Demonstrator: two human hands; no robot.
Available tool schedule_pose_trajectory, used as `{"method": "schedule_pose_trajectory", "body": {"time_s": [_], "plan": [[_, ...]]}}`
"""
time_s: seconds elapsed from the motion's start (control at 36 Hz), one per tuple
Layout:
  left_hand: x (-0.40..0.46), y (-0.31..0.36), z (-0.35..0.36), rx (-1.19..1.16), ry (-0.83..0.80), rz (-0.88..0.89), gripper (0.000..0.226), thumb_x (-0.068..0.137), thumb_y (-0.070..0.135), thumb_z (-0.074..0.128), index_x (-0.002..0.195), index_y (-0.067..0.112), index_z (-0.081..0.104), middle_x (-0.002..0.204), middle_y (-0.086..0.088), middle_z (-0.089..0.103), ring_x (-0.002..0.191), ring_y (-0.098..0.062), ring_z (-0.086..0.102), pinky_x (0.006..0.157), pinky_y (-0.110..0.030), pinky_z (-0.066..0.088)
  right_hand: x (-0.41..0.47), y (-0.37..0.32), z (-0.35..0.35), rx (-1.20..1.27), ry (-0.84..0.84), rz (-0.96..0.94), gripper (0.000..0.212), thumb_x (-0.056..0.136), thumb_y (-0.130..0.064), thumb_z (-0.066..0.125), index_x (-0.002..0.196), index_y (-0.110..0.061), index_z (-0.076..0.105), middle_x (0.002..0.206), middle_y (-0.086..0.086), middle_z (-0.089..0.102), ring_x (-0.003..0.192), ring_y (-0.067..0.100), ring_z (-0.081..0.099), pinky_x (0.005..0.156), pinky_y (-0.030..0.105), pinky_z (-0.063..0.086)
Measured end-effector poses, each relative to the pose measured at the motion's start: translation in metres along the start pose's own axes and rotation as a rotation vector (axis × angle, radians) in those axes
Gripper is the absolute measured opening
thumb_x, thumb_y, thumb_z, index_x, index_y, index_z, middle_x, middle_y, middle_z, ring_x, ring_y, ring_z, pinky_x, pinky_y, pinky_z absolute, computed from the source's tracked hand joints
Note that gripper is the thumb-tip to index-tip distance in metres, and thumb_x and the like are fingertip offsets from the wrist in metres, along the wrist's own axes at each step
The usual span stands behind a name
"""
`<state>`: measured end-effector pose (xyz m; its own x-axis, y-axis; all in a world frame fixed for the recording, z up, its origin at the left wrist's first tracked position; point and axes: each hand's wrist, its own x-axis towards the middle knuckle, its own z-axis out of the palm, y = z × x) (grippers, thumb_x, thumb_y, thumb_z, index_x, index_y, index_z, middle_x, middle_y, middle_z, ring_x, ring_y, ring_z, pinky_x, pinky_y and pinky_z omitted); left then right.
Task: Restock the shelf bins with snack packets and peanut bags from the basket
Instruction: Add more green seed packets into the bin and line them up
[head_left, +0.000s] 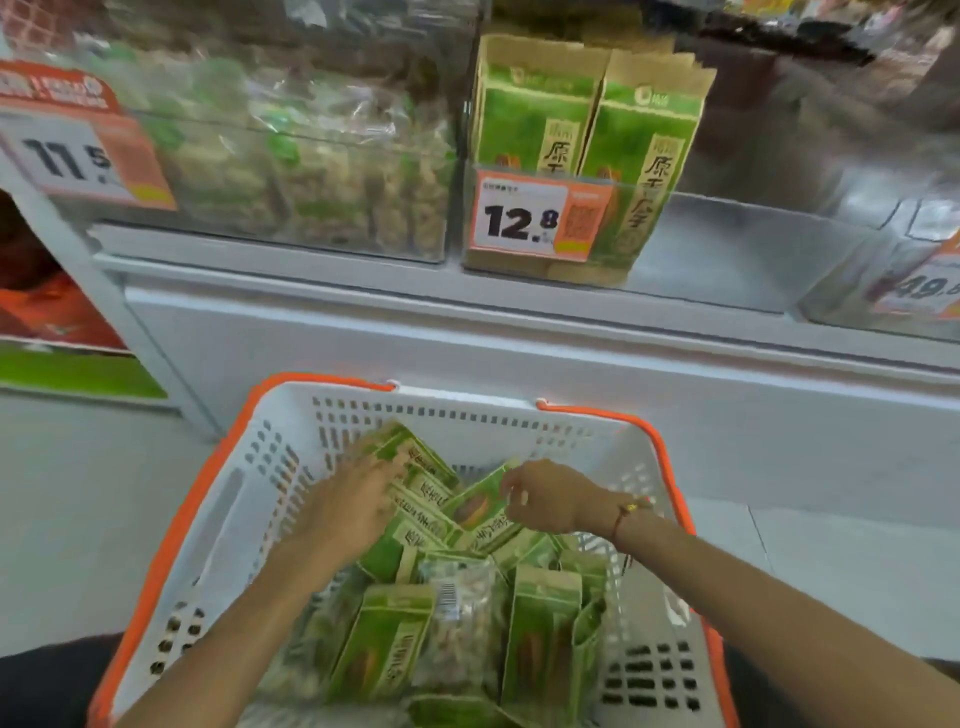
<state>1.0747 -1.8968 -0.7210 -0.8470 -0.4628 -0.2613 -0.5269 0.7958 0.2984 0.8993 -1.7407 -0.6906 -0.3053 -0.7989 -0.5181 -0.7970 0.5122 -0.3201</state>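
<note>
A white basket (270, 499) with an orange rim sits low in front of me, filled with several green snack packets (384, 639) and clear peanut bags (460, 618). My left hand (348, 506) lies with straight fingers on the green packets at the basket's far side. My right hand (545, 496) pinches the top edge of one green packet (475, 506) in the middle. On the shelf above, a clear bin (727, 249) holds two upright green packets (587, 150) behind a 12.8 price tag. The bin to its left (291, 171) is packed with clear peanut bags.
A white shelf ledge (467, 322) runs between basket and bins. The 12.8 bin has free room on its right half. Another clear bin with a price tag (898, 280) stands at the far right. Red and green goods (52, 332) sit at the left.
</note>
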Motion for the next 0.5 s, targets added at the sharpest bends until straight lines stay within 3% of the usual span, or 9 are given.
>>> {"method": "schedule_pose_trajectory", "body": {"time_s": [0.06,0.11,0.19,0.28,0.36,0.42,0.5], "plan": [[-0.002,-0.01,0.022,0.02,-0.121,-0.017,0.056,0.098,0.017,0.045,0.149,0.027,0.025,0.15,0.0,0.032,0.132,-0.02,0.039,0.093,-0.03,0.042,0.017,-0.008,0.028,0.039,-0.019,-0.032,0.036,0.089,-0.016,0.048,0.121,-0.026,0.064,0.119,0.001,0.065,0.106,0.022,0.06,0.089,0.035,0.05],[-0.004,-0.019,0.041,-0.033,-0.168,-0.039,0.065,0.097,0.016,0.047,0.151,0.027,0.013,0.152,-0.005,0.027,0.13,-0.025,0.039,0.095,-0.032,0.041,0.032,-0.019,0.051,0.081,-0.007,-0.028,0.034,0.091,-0.016,0.048,0.123,-0.015,0.059,0.12,0.008,0.063,0.11,0.028,0.058,0.092,0.039,0.048],[-0.004,-0.028,0.061,-0.324,-0.078,-0.184,0.084,0.086,0.013,0.066,0.149,0.022,0.011,0.143,-0.008,0.04,0.117,-0.021,0.052,0.09,-0.035,0.049,0.051,-0.039,0.078,0.183,0.013,-0.029,0.037,0.097,-0.022,0.046,0.134,-0.013,0.048,0.122,0.011,0.06,0.11,0.028,0.057,0.093,0.036,0.046],[-0.005,-0.034,0.072,-0.511,0.078,-0.36,0.052,0.081,0.018,0.073,0.122,0.019,0.041,0.1,0.008,0.06,0.075,-0.001,0.058,0.062,-0.023,0.052,0.067,-0.055,0.094,0.236,0.112,-0.022,0.029,0.095,-0.029,0.051,0.12,-0.015,0.052,0.105,0.004,0.06,0.088,0.019,0.054,0.081,0.034,0.048],[-0.008,-0.039,0.077,-0.499,-0.002,-0.395,0.018,0.086,0.03,0.066,0.1,0.022,0.058,0.082,0.01,0.062,0.06,-0.002,0.055,0.052,-0.017,0.041,0.076,-0.062,0.101,0.242,0.159,0.042,0.025,0.09,-0.033,0.059,0.107,-0.017,0.053,0.095,0.001,0.06,0.081,0.015,0.052,0.07,0.029,0.045],[-0.01,-0.044,0.079,-0.597,-0.02,-0.398,0.009,0.087,0.029,0.065,0.083,0.021,0.063,0.077,0.007,0.063,0.066,-0.01,0.059,0.059,-0.024,0.044,0.079,-0.063,0.102,0.271,0.164,0.057,0.019,0.088,-0.033,0.063,0.096,-0.019,0.054,0.085,-0.003,0.056,0.077,0.015,0.052,0.069,0.029,0.047],[-0.013,-0.049,0.077,-0.794,0.03,-0.369,0.01,0.083,0.022,0.07,0.08,0.03,0.065,0.094,0.005,0.069,0.089,-0.014,0.064,0.085,-0.031,0.048,0.082,-0.059,0.098,0.296,0.179,0.001,0.018,0.085,-0.029,0.068,0.08,-0.02,0.053,0.081,-0.004,0.051,0.073,0.013,0.048,0.066,0.025,0.044]]}}
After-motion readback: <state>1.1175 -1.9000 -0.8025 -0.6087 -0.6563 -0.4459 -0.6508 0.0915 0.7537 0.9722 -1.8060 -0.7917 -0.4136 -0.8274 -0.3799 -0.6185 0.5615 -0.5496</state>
